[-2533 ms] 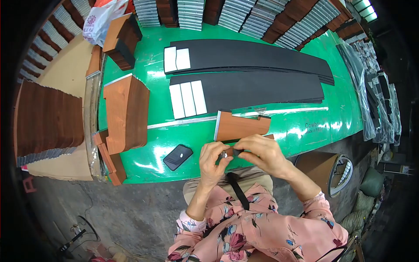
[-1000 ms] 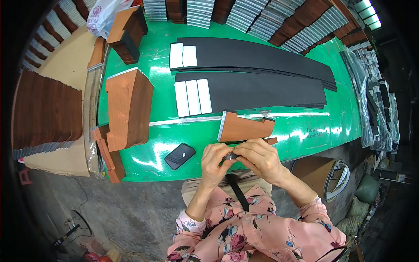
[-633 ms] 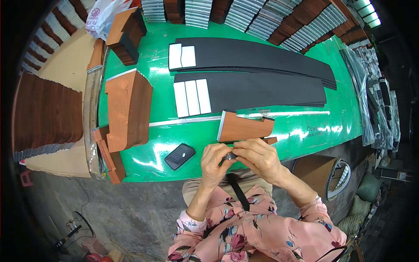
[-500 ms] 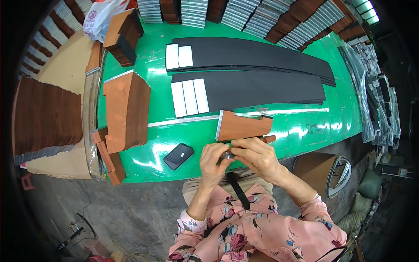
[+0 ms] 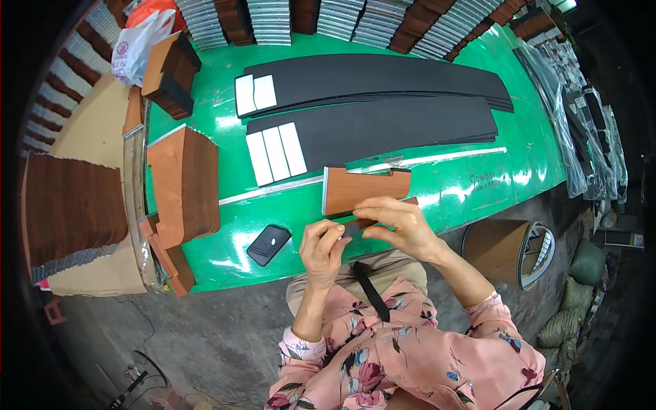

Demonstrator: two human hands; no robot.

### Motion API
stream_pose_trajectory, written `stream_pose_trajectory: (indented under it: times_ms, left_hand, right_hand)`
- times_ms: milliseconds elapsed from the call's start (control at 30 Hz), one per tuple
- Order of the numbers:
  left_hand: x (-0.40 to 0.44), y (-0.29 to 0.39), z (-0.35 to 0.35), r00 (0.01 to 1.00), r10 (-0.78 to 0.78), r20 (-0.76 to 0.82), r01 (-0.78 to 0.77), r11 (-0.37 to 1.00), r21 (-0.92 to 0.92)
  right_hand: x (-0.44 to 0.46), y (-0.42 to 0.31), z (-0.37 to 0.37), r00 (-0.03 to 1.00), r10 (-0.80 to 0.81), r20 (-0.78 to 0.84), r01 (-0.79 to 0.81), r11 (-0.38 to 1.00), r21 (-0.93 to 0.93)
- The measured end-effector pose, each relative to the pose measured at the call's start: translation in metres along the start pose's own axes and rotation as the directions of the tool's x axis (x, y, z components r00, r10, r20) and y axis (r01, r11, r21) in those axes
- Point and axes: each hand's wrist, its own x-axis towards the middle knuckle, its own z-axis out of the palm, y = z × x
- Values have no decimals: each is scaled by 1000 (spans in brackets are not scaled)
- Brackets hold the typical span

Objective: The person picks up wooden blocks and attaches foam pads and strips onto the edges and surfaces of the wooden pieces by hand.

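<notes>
In front of my lap my left hand (image 5: 321, 253) pinches a small dark strip (image 5: 351, 231) between thumb and fingertips. Fingers stretched and thumb apart, my right hand (image 5: 403, 227) is at the other end of this strip; whether it touches it I cannot tell. Just beyond both hands lies a wood-grain panel piece (image 5: 365, 190) with a silvery left edge. Part of another brown piece shows behind my right fingers. A black ridged case-like object (image 5: 268, 244) lies on the green tabletop (image 5: 239, 277), left of my left hand.
Two stacks of long black panels, the far stack (image 5: 383, 75) and near stack (image 5: 383, 130), carry white strips at their left ends. Wood-grain stacks (image 5: 184, 184) stand at the left. A white plastic bag (image 5: 140, 51) sits far left; plastic-wrapped parts (image 5: 581, 130) line the right edge.
My right hand's fingers have opened and drawn away from my left fingers, exposing more of the dark strip. My left hand keeps its pinch. The whole view has shifted slightly.
</notes>
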Motion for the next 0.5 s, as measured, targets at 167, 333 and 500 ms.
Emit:
stream_pose_trajectory:
  times_ms: [167,333,500]
  left_hand:
    - [-4,1,-3,996,33,78,-39,996,86]
    - [-2,-1,1,999,31,32,-33,998,58]
    - [0,0,2,1000,27,-5,-27,999,43]
  right_hand:
    - [1,5,7,994,-108,-13,106,986,-126]
    - [2,6,8,991,-130,-33,125,983,-136]
    - [2,4,8,989,-143,-39,136,980,-143]
